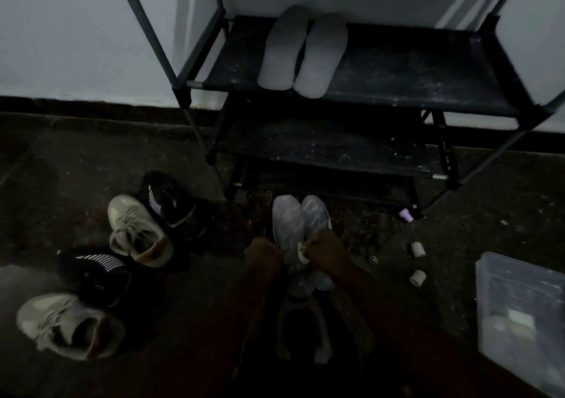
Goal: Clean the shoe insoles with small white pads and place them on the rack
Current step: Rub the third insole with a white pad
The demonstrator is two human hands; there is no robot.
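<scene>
Two grey insoles [287, 229] in work, side by side, toe ends directed away from both grips.

Left grip [264, 255]: fingers curled, clamped on the pair near mid-length, heel ends hanging below it.

Right grip [328, 252]: fingers curled, pinching a small white pad [302, 252] against the insole face, just beside the left grip. Light too dim to read exact finger placement.

Handling, as judged:
- Light, thin and flexible; likely to bend or fold under wiping pressure if supported at one point only.
- Support from behind, directly under the pad.
- Take hold at the mid-section or heel, probably the stiffest zone; avoid the toe end, probably the floppiest.
- Patterned face possibly slick when damp; clamp firmly, but without creasing.
- No fragility expected; little harm from a drop.

Destination: rack [412, 73], beyond and above both grips. Upper shelf already carrying white insoles [276, 49], a pair, lying flat. Lay flat beside that pair.

Left of the left grip, on the floor: beige sneakers [137, 232] and black sneakers [171, 202].

Right of the right grip, on the floor: white rolls [418, 249], then a clear plastic container [504, 260] farther out.
</scene>
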